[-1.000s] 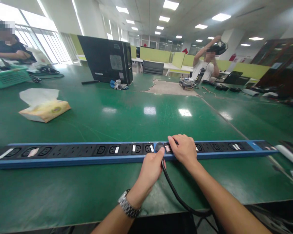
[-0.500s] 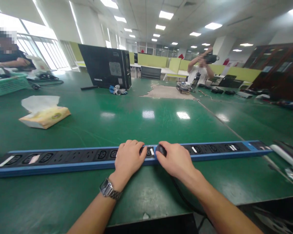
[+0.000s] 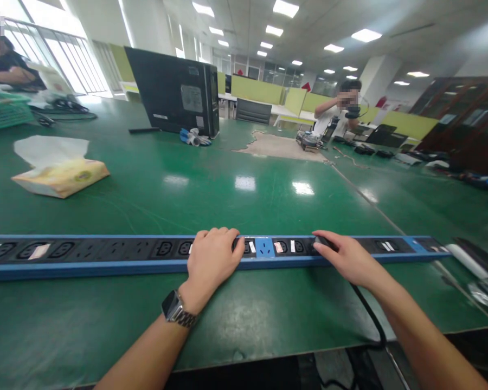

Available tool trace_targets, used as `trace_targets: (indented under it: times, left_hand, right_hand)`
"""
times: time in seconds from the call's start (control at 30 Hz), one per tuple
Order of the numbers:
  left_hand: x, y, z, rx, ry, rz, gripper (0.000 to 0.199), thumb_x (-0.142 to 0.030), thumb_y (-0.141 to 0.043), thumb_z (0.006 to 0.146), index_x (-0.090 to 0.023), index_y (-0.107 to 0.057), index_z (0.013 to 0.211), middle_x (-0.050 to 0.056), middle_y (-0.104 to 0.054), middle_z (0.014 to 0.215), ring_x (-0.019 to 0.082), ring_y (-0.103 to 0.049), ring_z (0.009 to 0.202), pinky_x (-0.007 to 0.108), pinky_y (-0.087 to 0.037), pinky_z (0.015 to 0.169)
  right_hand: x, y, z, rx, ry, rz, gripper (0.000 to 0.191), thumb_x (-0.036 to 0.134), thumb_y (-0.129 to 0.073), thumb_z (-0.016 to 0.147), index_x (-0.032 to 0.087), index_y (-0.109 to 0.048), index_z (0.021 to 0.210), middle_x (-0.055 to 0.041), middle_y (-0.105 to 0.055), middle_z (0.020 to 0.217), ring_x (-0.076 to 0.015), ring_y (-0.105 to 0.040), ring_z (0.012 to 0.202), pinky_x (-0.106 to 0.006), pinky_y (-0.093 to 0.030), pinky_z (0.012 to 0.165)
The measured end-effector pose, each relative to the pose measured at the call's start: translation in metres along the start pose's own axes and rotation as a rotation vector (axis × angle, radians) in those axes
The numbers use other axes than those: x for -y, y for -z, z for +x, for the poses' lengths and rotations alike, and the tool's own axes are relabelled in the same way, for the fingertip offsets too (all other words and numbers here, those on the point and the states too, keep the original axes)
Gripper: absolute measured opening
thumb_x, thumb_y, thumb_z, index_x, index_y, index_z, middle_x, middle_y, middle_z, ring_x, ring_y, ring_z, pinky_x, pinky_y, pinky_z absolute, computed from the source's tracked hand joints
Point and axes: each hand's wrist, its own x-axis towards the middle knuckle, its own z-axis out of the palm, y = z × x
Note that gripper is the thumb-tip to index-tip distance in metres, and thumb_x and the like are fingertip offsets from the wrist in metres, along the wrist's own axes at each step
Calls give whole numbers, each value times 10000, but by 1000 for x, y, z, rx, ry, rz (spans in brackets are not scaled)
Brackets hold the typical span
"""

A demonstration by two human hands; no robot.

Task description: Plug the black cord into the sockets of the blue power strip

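Note:
A long blue and black power strip [image 3: 142,265] lies across the near part of the green table. My left hand [image 3: 214,252], with a watch [image 3: 179,310] at its wrist, is wrapped over the strip's middle, thumb on its face. Further right, my right hand [image 3: 350,254] pinches a black power plug [image 3: 324,242] at the strip's sockets; whether its pins are inside a socket is hidden. A black cable [image 3: 370,309] hangs from beneath that hand over the near table edge. Between my hands a blue socket [image 3: 264,247] and several labelled black sockets show.
A tissue pack [image 3: 65,176] lies at the left. Farther back stand a black computer case [image 3: 171,92], gloves [image 3: 194,137] and a green basket [image 3: 6,112]. One person [image 3: 8,70] sits at the far left, another [image 3: 337,114] beyond the table. A white-handled object [image 3: 467,260] lies right.
My right hand has moved right along the strip with the plug, uncovering the blue socket and neighbouring ones. My left hand stays on the strip. The view has shifted slightly.

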Motion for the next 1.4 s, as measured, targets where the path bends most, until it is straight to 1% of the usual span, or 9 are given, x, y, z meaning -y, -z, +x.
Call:
trace_targets:
  times: [0.23,0.4,0.53,0.6,0.7,0.77,1.0,1.23,1.4]
  left_hand:
    - [0,2,0,14,3,-3,386,-418,-348,932,-235,-685,974,58,-713,894,240,-624,875,387,-377,792]
    - [0,2,0,11,-5,-18,390,-416,-354,927,-225,-686,998,72,-719,919,246,-629,888,387,-382,796]
    - [-1,2,0,8,9,-1,370,-415,-364,924,-238,-687,962,62,-716,893,242,-630,874,381,-379,786]
    - [-1,2,0,13,5,5,370,-413,-358,928,-242,-685,946,58,-712,873,244,-632,863,383,-378,776]
    - [-1,2,0,10,-7,11,381,-420,-345,932,-243,-682,951,56,-709,870,247,-632,863,387,-375,770]
    - [-2,1,1,9,-2,12,386,-423,-341,934,-242,-681,956,57,-708,875,244,-629,869,384,-372,773]
    - [-1,2,0,13,1,14,384,-426,-347,931,-242,-683,958,60,-711,870,242,-631,862,381,-369,773]
    - [0,2,1,15,0,7,386,-422,-351,927,-240,-685,990,66,-718,902,246,-635,879,383,-376,778]
    - [-1,1,1,19,-5,20,394,-427,-343,927,-237,-687,961,60,-715,895,250,-632,873,389,-378,776]
  right_hand:
    - [31,3,-6,38,-186,-423,480,485,-342,930,204,-568,1247,-159,-710,993,-320,-673,915,-426,-487,741]
    - [37,-6,-3,51,-163,-522,416,423,-374,930,159,-585,1173,-172,-706,887,-312,-685,819,-417,-480,707]
    - [29,-5,-3,28,-68,-325,403,420,-421,912,172,-614,1163,-140,-713,991,-265,-674,920,-361,-483,784]
    - [23,9,-9,-100,-59,-166,433,458,-416,908,193,-618,1183,-101,-716,1032,-235,-667,942,-325,-484,805]
    - [9,45,-23,-394,-144,-44,491,554,-424,877,235,-623,1191,-58,-724,1006,-229,-673,876,-321,-501,765]
    - [-8,65,-28,-448,-169,-49,500,604,-454,832,256,-666,1123,-46,-730,959,-244,-673,858,-343,-510,767]
    - [-80,51,-13,-114,-120,-117,482,567,-464,821,225,-722,1043,-44,-733,1050,-246,-674,976,-334,-512,871]
    - [-136,65,-17,-134,-241,-209,528,587,-472,797,203,-731,1050,-79,-735,1035,-282,-680,953,-383,-519,846]
    - [-142,61,-17,-145,-190,-178,526,579,-461,818,211,-711,1097,-63,-734,1044,-257,-679,957,-358,-511,868]
